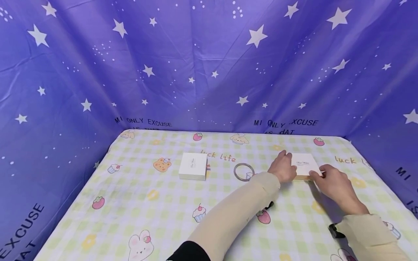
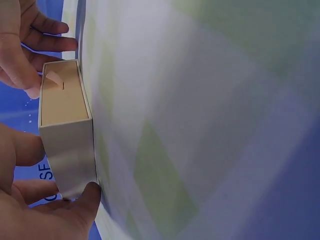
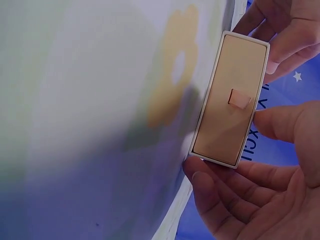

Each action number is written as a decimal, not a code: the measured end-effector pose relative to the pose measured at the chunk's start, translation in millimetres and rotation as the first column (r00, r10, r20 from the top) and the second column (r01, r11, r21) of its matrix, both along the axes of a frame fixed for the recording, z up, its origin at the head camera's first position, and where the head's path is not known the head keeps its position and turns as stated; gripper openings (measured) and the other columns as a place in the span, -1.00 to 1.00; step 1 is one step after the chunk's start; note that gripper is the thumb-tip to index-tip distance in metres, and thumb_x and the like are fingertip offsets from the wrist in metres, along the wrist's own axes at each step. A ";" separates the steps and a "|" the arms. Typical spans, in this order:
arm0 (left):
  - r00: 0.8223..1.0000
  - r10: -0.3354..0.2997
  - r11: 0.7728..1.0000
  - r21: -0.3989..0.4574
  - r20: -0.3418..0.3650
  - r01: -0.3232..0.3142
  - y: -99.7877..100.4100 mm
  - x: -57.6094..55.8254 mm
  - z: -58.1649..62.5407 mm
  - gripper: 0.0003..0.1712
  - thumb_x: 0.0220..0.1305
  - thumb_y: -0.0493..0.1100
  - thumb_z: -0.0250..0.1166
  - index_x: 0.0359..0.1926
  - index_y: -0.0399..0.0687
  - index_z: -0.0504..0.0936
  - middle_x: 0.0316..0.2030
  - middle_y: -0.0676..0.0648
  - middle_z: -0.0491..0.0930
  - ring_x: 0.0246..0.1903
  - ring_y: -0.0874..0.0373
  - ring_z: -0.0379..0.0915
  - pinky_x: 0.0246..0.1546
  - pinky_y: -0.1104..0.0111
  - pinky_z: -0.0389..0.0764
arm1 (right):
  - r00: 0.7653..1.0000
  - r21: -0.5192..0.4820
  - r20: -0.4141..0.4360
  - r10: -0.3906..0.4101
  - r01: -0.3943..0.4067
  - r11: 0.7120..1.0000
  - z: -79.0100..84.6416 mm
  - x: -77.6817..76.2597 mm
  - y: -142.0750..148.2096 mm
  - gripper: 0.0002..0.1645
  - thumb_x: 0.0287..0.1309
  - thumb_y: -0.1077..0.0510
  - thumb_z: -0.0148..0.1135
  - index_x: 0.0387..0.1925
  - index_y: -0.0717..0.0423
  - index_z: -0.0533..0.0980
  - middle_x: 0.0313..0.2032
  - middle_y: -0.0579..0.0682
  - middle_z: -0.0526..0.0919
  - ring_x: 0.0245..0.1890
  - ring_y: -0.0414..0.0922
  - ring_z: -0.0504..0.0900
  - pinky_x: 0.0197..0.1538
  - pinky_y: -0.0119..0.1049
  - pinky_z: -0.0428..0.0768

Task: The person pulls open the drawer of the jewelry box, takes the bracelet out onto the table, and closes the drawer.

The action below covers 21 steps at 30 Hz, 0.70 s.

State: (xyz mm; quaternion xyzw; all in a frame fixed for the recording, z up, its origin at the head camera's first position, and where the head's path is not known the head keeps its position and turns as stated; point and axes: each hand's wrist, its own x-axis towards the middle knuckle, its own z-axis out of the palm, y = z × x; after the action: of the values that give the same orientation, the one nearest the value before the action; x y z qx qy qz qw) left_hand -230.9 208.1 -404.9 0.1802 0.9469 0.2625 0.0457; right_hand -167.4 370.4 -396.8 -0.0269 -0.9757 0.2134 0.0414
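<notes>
The left hand point(image 1: 282, 168) and right hand point(image 1: 337, 184) grip opposite sides of a white box point(image 1: 304, 163) (a peach tab point(image 3: 240, 99) shows on its near end), right on the table point(image 1: 173, 232); a grey ring point(image 1: 234, 172) lies left.

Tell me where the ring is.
In the head view, the ring lies on the tablecloth, just right of centre, with a white box to its left and the left hand to its right.
</notes>
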 end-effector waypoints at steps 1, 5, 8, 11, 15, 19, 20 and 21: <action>1.000 -0.002 1.000 0.001 -0.002 0.002 -0.3 0.2 0.1 -0.43 0.32 0.06 0.17 0.32 0.08 0.36 0.35 0.12 0.21 0.21 0.28 0.29 0.15 0.54 0.29 | 1.000 0.001 -0.001 -0.001 0.001 1.000 -0.3 0.0 -0.2 -0.26 0.31 -0.17 0.01 0.03 0.52 0.36 -0.24 0.38 0.58 -0.25 0.29 0.55 -0.34 0.05 0.45; 1.000 -0.002 1.000 -0.004 -0.003 0.002 -1.5 1.3 0.2 -0.42 0.32 0.08 0.17 0.32 0.07 0.37 0.33 0.12 0.22 0.18 0.27 0.33 0.14 0.54 0.31 | 1.000 0.002 0.016 -0.004 0.004 1.000 -0.5 0.9 -0.9 -0.23 0.32 -0.19 -0.01 0.06 0.52 0.34 -0.13 0.46 0.54 -0.19 0.35 0.52 -0.30 0.09 0.46; 1.000 0.002 1.000 -0.003 0.003 -0.002 -2.6 3.1 0.3 -0.40 0.31 0.09 0.18 0.32 0.07 0.37 0.33 0.11 0.22 0.17 0.26 0.34 0.13 0.52 0.33 | 1.000 0.000 0.031 0.001 -0.001 1.000 0.0 2.4 -1.0 -0.20 0.33 -0.22 -0.04 0.09 0.52 0.33 -0.07 0.48 0.51 -0.18 0.36 0.52 -0.30 0.09 0.46; 1.000 0.006 1.000 -0.004 -0.006 -0.007 -3.2 5.1 -0.5 -0.42 0.30 0.11 0.19 0.29 0.07 0.39 0.32 0.11 0.23 0.17 0.25 0.35 0.14 0.52 0.33 | 0.999 0.002 0.036 0.005 -0.005 1.000 0.4 3.3 -0.7 -0.19 0.32 -0.24 -0.05 0.09 0.51 0.32 -0.06 0.49 0.50 -0.18 0.36 0.52 -0.30 0.09 0.46; 0.999 0.011 1.000 -0.010 -0.035 -0.011 -4.7 7.3 -2.0 -0.45 0.28 0.11 0.20 0.23 0.04 0.45 0.28 0.08 0.28 0.13 0.24 0.38 0.12 0.52 0.34 | 0.999 0.008 0.047 0.008 -0.008 1.000 0.4 3.4 -0.8 -0.19 0.32 -0.24 -0.05 0.10 0.51 0.32 -0.07 0.48 0.50 -0.16 0.38 0.50 -0.26 0.13 0.44; 0.998 0.014 1.000 -0.019 -0.054 -0.016 -6.6 10.5 -2.1 -0.48 0.27 0.11 0.22 0.18 0.02 0.49 0.25 0.07 0.31 0.09 0.24 0.42 0.10 0.52 0.37 | 0.998 0.004 0.062 0.018 -0.018 1.000 0.8 4.8 -1.8 -0.17 0.33 -0.24 -0.05 0.11 0.52 0.30 -0.11 0.46 0.52 -0.17 0.35 0.51 -0.26 0.12 0.45; 0.998 0.016 1.000 -0.019 -0.056 -0.017 -7.1 11.7 -1.8 -0.48 0.27 0.12 0.22 0.17 0.02 0.49 0.24 0.07 0.31 0.08 0.24 0.42 0.10 0.52 0.37 | 0.998 0.004 0.066 0.021 -0.021 1.000 0.9 5.3 -2.1 -0.17 0.32 -0.24 -0.05 0.11 0.52 0.30 -0.11 0.46 0.52 -0.17 0.35 0.51 -0.27 0.11 0.45; 0.998 0.016 1.000 -0.019 -0.058 -0.017 -7.5 12.7 -1.5 -0.48 0.27 0.12 0.22 0.17 0.01 0.49 0.24 0.06 0.32 0.08 0.23 0.42 0.10 0.52 0.37 | 0.997 0.003 0.069 0.023 -0.024 1.000 1.0 5.9 -2.4 -0.16 0.32 -0.25 -0.05 0.11 0.53 0.30 -0.12 0.46 0.52 -0.18 0.33 0.52 -0.28 0.10 0.45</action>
State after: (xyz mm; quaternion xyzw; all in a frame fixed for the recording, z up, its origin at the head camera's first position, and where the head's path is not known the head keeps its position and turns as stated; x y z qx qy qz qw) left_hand -218.2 200.6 -406.4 0.1794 0.9518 0.2480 0.0178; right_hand -161.5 368.0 -395.8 -0.0227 -0.9772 0.2109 0.0053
